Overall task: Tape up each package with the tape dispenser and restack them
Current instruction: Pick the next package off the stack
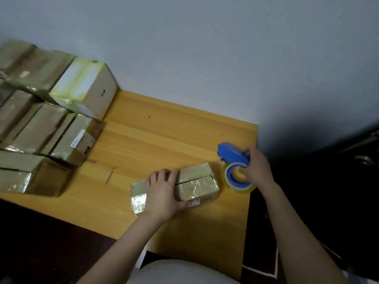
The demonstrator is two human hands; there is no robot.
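The left hand (162, 193) curls over the one small package (196, 181) at the near middle of the table (164, 130). The right hand (256, 167) grips the single blue tape dispenser (233, 154) just right of it. At the far left is a pile of packages (41, 124), too blurred to count.

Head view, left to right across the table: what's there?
Stacked packages → single package → tape dispenser. The left hand and right hand overlap the last two, so they are unranked.
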